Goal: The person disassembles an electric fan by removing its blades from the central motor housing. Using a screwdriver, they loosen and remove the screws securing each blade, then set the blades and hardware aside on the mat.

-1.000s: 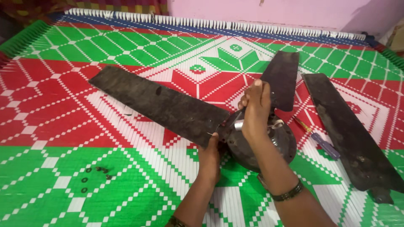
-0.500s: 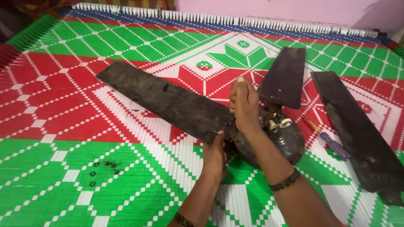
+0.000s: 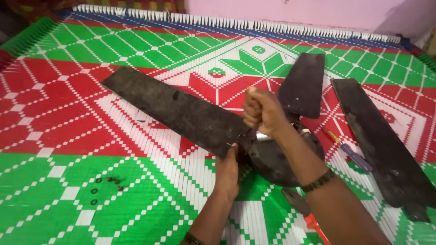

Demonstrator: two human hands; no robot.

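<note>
At the near edge of the woven mat, a tool with dark jaws and a red-orange handle lies partly under the right forearm. To the near left, a small cluster of dark screws and washers sits on a green patch.

The left hand reaches up from the near edge and presses against the inner end of the long dark fan blade, where it joins the round motor housing; its fingers are tucked under the blade end, so whether they grip or only brace cannot be told. The blade runs from the housing toward the far left of the mat.

Just above, the right hand is clenched in a fist around a slim metal tool, of which only a short silvery piece shows below the fingers, pointing down at the top of the housing. The housing rests near the middle right of the mat.

A second blade stands out from the housing toward the far edge. Right of the housing lies a screwdriver with a purple handle, and beyond it a loose third blade stretches along the right edge.
</note>
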